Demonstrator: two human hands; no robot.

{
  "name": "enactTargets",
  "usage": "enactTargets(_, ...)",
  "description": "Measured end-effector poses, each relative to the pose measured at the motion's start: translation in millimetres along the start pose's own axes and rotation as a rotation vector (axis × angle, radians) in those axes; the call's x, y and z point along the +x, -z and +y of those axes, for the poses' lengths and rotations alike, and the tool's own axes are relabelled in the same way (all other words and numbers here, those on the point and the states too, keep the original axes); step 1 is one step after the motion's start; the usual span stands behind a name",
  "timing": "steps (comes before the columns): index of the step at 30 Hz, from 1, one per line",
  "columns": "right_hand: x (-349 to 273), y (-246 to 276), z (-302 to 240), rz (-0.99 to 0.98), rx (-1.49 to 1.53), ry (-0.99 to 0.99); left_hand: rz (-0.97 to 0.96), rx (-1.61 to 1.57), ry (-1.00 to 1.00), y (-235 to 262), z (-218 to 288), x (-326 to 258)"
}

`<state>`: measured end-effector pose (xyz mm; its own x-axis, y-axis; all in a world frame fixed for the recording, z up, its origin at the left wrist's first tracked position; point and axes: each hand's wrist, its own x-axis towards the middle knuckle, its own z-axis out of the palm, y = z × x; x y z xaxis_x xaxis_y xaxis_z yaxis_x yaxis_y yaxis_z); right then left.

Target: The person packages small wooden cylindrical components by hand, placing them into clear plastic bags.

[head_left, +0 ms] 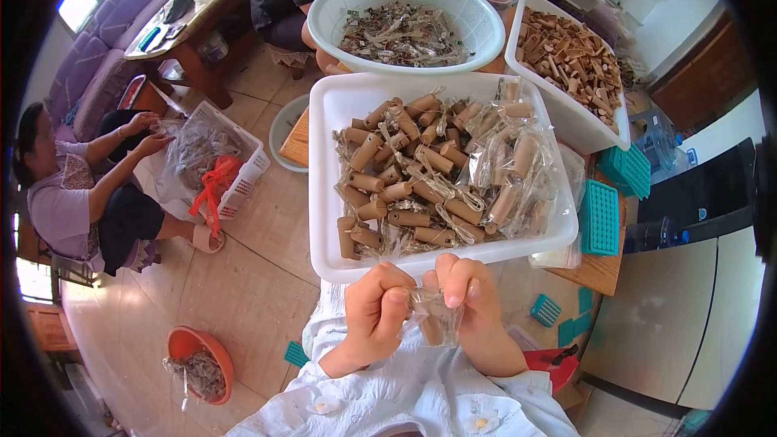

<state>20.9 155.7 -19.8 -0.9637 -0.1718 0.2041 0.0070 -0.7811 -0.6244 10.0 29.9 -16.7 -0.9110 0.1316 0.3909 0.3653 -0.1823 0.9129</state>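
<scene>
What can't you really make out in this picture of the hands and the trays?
- Piece in the clear bag: head view, wrapped by the left hand and right hand; only a brown cylinder shows.
- Round basket: its tangled contents are too small to identify.
- Right tray: far end bent and cut at the fisheye rim.
- Front tray: lower pieces buried under wrappers.

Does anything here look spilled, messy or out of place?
A few small teal grid pieces lie scattered on the floor by the table, away from the stacked ones. Otherwise nothing stands out: both hands, left hand and right hand, pinch a clear bag.
</scene>
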Motion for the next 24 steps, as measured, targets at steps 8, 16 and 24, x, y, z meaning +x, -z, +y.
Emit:
enactTargets(8, 5, 3, 4, 0.175, -0.063, 0.253, -0.078, -0.18, 0.204, 5, -4, -2)
enactTargets(16, 0, 1, -4, 0.341, -0.37, 0.301, -0.161, 0.262, 0.267, 3, 19, 4)
enactTargets(24, 2, 7, -37, 0.418, -0.347, 0.313, -0.129, 0.067, 0.171, 79, 17, -9)
